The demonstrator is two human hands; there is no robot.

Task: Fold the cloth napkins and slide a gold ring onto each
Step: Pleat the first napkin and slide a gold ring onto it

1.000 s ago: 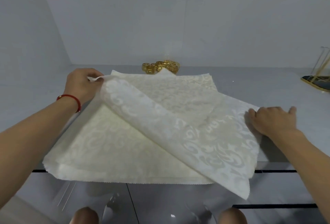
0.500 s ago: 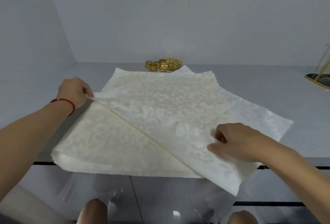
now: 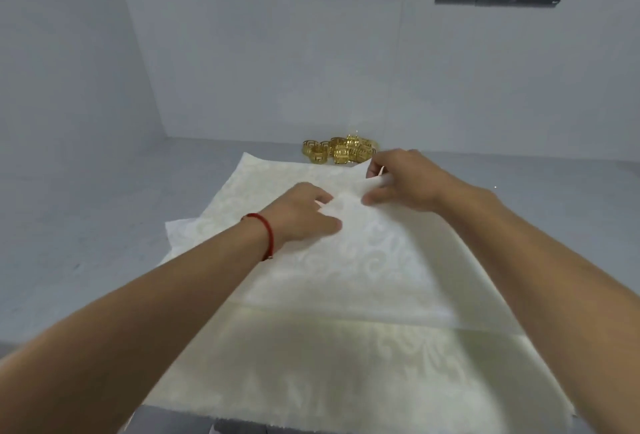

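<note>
right hand [image 3: 405,180]: moves from the tabletop's near right to the far middle, now pinching the top napkin's [image 3: 363,260] corner just before the gold rings [image 3: 337,151] | left hand [image 3: 304,215]: leaves the left edge, now rests mid-cloth | top napkin: folded over, no longer spread right

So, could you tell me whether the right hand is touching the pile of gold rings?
Apart. The head view shows the right hand pinching the napkin corner, with a gap to the gold rings.
</note>
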